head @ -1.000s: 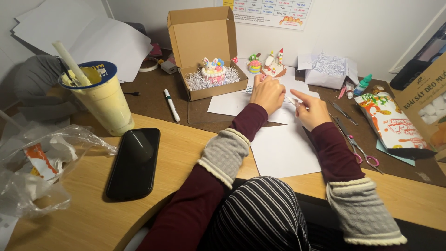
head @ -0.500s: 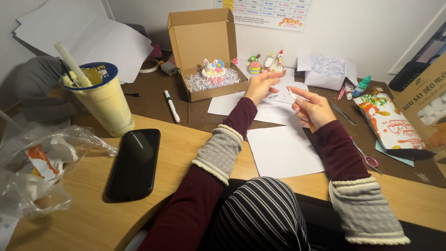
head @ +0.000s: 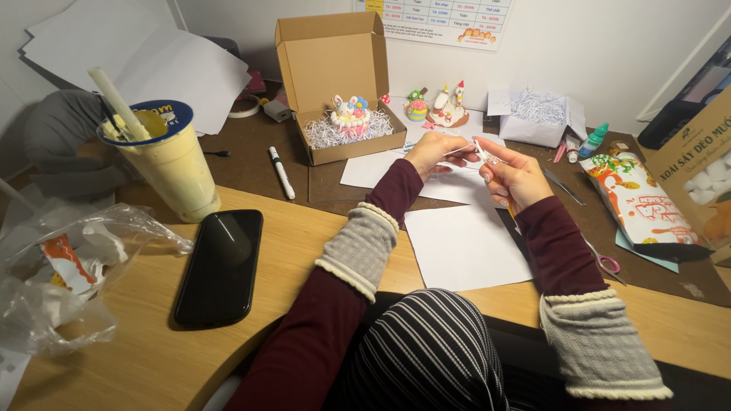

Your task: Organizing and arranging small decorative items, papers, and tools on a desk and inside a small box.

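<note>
Both hands have come up off the paper (head: 464,247) and now meet above the desk (head: 304,251). Left hand (head: 431,152) and right hand (head: 514,173) pinch a thin white stick (head: 462,151) between their fingertips, one at each end. It is in the air, just in front of the box (head: 335,84). A pen (head: 282,172) lies near.

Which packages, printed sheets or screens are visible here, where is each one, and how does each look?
Cardboard box: far middle, brown, lid open, shredded paper inside.
Phone: near left on the wooden desk, black, screen dark.
Drink cup: left, yellow, blue lid label.
Snack pouch: right, white with orange and green print.
Brown carton: right edge, printed front.
Wall chart: top, coloured grid.
</note>
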